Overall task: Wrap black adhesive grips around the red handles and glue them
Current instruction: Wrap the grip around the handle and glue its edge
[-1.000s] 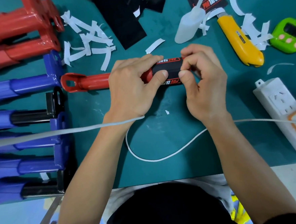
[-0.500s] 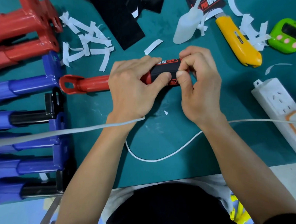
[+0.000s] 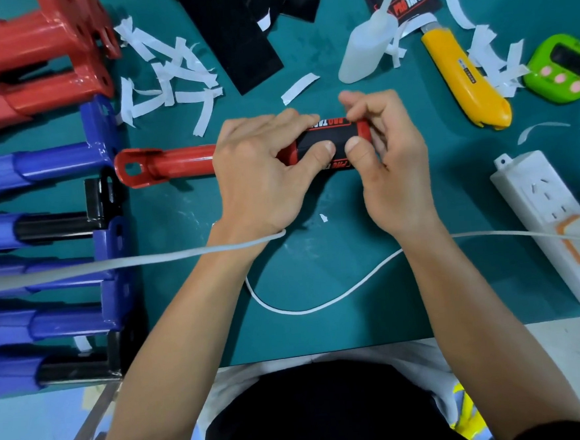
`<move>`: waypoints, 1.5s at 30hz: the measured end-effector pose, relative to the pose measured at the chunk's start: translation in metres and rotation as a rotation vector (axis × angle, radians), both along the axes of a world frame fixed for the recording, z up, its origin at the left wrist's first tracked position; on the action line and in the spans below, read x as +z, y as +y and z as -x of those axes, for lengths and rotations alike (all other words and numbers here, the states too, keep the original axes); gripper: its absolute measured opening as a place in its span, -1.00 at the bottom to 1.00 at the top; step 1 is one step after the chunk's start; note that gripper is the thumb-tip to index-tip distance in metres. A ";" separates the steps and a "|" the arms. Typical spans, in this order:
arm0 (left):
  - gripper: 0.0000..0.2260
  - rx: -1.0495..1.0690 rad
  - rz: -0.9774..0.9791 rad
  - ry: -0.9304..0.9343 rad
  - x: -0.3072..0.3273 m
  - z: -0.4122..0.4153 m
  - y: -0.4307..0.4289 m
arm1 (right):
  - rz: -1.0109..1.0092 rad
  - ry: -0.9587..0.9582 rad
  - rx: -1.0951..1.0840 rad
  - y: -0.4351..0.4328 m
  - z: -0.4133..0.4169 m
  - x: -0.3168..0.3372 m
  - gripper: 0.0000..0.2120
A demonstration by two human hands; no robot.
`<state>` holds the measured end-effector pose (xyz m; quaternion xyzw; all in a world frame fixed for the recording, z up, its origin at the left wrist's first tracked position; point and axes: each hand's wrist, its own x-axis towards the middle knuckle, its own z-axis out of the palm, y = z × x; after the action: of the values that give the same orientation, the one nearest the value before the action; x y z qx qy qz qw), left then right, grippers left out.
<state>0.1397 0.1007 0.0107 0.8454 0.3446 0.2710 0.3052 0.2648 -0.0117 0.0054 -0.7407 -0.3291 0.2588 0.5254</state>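
The red handle lies crosswise, its looped end sticking out to the left of the left grip and its far end buried between the two grips. The left grip is curled round the shaft with its thumb flat on the black wrap. The right grip is closed over the handle's end, with its thumb pressing the wrap beside the other thumb and its fingertips pinching the wrap's upper edge. The main risk is a skewed seam. If one thumb slides or the handle rolls under the pressure, the adhesive could grab crooked and trap a wrinkle. The white squeeze bottle, probably the glue, stands beyond the right grip. Reaching for it would free that edge, which could then spring up. The white cable crossing the left wrist could also snag and jerk the handle.
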 end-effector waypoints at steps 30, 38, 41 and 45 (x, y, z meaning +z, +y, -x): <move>-0.52 -0.164 0.101 0.222 0.014 0.012 0.019 | -0.072 -0.149 -0.100 0.005 0.004 -0.009 -0.91; -0.63 -0.143 0.121 0.171 0.013 0.008 0.013 | -0.043 -0.197 -0.115 0.007 0.007 -0.010 -0.90; -0.65 -0.116 0.142 0.150 0.014 0.006 0.011 | -0.019 -0.231 -0.129 0.007 0.012 -0.009 -0.90; -0.67 -0.091 0.158 0.144 0.013 0.005 0.007 | 0.013 -0.249 -0.142 0.011 0.014 -0.007 -0.87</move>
<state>0.1349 0.1080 0.0237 0.8507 0.3470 0.1674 0.3576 0.2505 -0.0008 -0.0014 -0.7919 -0.3366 0.1292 0.4928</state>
